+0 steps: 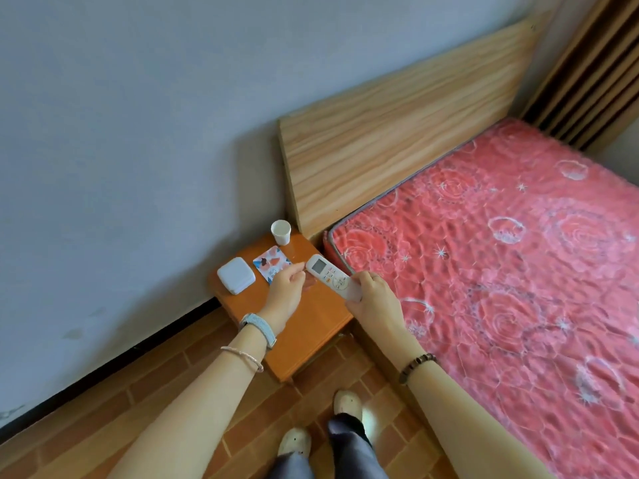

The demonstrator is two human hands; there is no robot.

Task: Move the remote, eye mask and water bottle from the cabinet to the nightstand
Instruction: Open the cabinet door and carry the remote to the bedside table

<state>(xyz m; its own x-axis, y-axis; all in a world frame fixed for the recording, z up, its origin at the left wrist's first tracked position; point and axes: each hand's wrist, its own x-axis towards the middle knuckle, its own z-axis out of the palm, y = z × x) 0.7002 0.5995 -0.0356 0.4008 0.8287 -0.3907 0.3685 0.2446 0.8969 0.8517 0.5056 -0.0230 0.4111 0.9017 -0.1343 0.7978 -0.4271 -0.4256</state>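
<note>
A white remote [327,275] with a small screen and coloured buttons hangs just above the right edge of the orange wooden nightstand [304,337]. My right hand [371,295] grips its near end. My left hand [287,288] is over the nightstand, its fingertips pinched at the remote's far end near the screen. No eye mask, water bottle or cabinet is in view.
On the nightstand stand a white paper cup [280,232], a patterned card [272,267] and a white square box [236,275]. A bed with a pink quilted mattress [501,271] and wooden headboard [397,140] lies to the right. A grey wall is behind; brick floor below.
</note>
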